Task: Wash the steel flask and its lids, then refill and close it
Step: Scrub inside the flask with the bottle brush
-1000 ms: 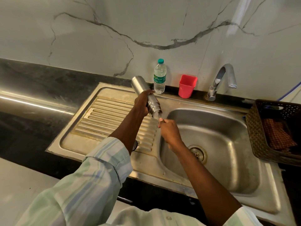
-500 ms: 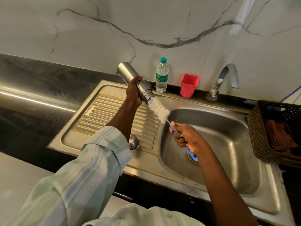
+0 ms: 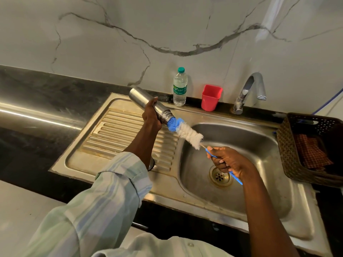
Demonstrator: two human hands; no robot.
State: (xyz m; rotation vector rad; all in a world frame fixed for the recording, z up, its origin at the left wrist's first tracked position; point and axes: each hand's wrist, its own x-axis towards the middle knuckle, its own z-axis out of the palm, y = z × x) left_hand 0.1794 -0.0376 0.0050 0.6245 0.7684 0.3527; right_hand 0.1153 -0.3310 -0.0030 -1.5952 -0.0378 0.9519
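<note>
My left hand point(image 3: 151, 115) grips the steel flask point(image 3: 141, 98) near its threaded neck and holds it tilted over the drainboard, mouth pointing down toward the basin. A bottle brush point(image 3: 187, 131) with blue and white bristles is almost wholly out of the flask; only its blue tip is at the mouth. My right hand point(image 3: 227, 160) grips the brush's blue handle above the sink basin point(image 3: 259, 145). A steel lid point(image 3: 151, 164) peeks out from behind my left forearm on the drainboard.
A plastic water bottle point(image 3: 179, 87) and a red cup point(image 3: 211, 97) stand on the ledge behind the sink. The tap point(image 3: 249, 89) is at the back right, with no water running. A brown basket point(image 3: 311, 145) holding a checked cloth sits to the right.
My right hand has pulled the brush back out of the flask, toward the basin. My left hand has lifted the flask slightly to the left.
</note>
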